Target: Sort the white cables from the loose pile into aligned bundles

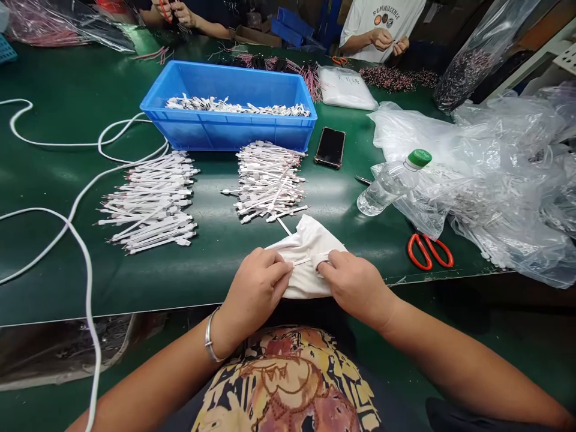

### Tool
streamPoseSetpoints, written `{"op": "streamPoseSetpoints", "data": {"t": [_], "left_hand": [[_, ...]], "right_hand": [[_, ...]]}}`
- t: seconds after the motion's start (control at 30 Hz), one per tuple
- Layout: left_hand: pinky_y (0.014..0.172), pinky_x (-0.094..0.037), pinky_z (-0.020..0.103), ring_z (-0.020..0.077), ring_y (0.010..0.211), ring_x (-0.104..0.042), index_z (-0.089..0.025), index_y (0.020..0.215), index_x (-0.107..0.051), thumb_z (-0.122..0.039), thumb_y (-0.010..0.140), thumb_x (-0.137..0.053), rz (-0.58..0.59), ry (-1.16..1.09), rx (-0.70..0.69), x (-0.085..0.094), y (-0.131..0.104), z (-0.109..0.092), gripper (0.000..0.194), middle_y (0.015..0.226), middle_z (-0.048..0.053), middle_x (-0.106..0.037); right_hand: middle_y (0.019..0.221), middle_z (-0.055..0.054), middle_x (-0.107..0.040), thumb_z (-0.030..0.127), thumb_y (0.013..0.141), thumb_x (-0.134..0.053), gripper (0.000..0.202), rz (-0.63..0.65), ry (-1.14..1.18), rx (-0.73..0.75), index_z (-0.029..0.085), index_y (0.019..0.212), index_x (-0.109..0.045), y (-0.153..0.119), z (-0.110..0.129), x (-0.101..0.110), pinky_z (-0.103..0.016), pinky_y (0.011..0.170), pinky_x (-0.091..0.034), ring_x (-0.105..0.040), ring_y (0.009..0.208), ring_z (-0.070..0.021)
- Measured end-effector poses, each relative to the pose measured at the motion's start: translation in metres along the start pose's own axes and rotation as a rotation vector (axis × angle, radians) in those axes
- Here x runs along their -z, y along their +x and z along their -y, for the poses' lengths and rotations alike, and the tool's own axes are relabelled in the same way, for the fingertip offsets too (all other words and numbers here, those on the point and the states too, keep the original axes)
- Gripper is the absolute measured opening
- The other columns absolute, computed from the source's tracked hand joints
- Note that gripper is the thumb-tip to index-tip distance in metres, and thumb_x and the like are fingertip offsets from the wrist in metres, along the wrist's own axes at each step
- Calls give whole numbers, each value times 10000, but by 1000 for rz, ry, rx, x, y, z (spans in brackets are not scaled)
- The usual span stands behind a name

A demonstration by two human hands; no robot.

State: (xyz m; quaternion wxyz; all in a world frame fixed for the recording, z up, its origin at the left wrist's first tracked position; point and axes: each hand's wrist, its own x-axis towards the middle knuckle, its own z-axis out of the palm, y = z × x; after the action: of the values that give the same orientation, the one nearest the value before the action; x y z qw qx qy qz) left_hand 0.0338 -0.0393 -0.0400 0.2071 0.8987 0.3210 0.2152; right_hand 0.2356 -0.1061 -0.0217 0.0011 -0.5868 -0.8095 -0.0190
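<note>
Both hands are at the table's front edge, on a white cloth. My left hand is closed, pinching a thin white strip that lies across the cloth. Fingers of my right hand are closed on a fold of the same cloth. Beyond the cloth is a pile of short white cables, and one white piece pokes out between pile and cloth. A second pile of white cables lies farther left. Behind them stands a blue bin with many small white pieces inside.
A phone, a tilted bottle with a green cap and red-handled scissors lie to the right, beside clear plastic bags. A white cord loops across the left. Two people work across the green table.
</note>
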Motion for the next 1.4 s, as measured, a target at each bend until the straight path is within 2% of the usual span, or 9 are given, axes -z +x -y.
{"op": "streamPoseSetpoints", "data": {"t": [0.07,0.23,0.47,0.63,0.8,0.93,0.97,1.13,1.4], "left_hand": [[708,-390,339,176,783,-469,-201,916,-632,-201,869,-478,-3,0,1,0,0,0,160,851,46,-579],[710,-394,336,175,782,-477,-195,872,-629,-216,871,-480,10,14,10,-1,0,0,150,839,44,-584],[709,-401,337,178,793,-484,-199,909,-633,-196,865,-484,-2,14,-2,1,1,0,155,862,53,-591],[704,-405,339,179,786,-488,-200,927,-634,-199,861,-492,-21,14,-22,0,1,1,157,860,55,-595],[708,-402,339,182,799,-486,-199,919,-642,-201,864,-489,-4,12,-4,0,2,0,162,871,57,-597],[706,-399,338,179,786,-477,-190,898,-644,-208,865,-489,0,17,-1,1,2,1,160,855,55,-596],[708,-399,337,177,785,-475,-189,898,-644,-207,866,-488,1,16,-3,1,2,1,160,854,54,-597],[715,-398,333,177,795,-475,-200,914,-640,-201,868,-482,-3,1,4,0,1,0,165,872,52,-598],[739,-403,351,197,820,-483,-180,961,-594,-270,882,-465,74,68,69,8,11,-8,176,884,60,-581]], "right_hand": [[752,-52,-517,88,787,-463,155,-14,-8,-74,189,785,-580,0,4,1,-308,566,-221,-420,650,-171],[770,-42,-522,125,808,-462,149,-45,80,-93,203,843,-584,5,27,-6,-303,562,-223,-431,655,-164],[753,-51,-518,95,815,-460,169,-22,-32,-353,206,818,-588,-7,17,-2,-300,559,-222,-435,650,-164],[789,-43,-537,134,829,-453,174,-2,71,-210,229,897,-582,-1,33,-2,-292,553,-237,-457,667,-168],[770,-52,-530,98,829,-446,188,-9,9,-404,216,840,-591,-2,22,0,-287,553,-225,-444,658,-162],[778,-45,-535,111,823,-454,166,-11,99,-172,212,844,-585,2,27,1,-284,568,-236,-444,673,-161],[783,-44,-536,115,823,-456,166,-7,103,-168,212,856,-586,2,26,1,-283,564,-232,-443,670,-160],[765,-37,-522,78,801,-457,206,-22,33,-387,218,837,-603,-9,8,-1,-280,555,-225,-438,667,-153],[813,-29,-524,29,763,-419,322,-138,179,-363,209,961,-596,-18,9,-11,-258,642,-308,-456,737,-164]]}}
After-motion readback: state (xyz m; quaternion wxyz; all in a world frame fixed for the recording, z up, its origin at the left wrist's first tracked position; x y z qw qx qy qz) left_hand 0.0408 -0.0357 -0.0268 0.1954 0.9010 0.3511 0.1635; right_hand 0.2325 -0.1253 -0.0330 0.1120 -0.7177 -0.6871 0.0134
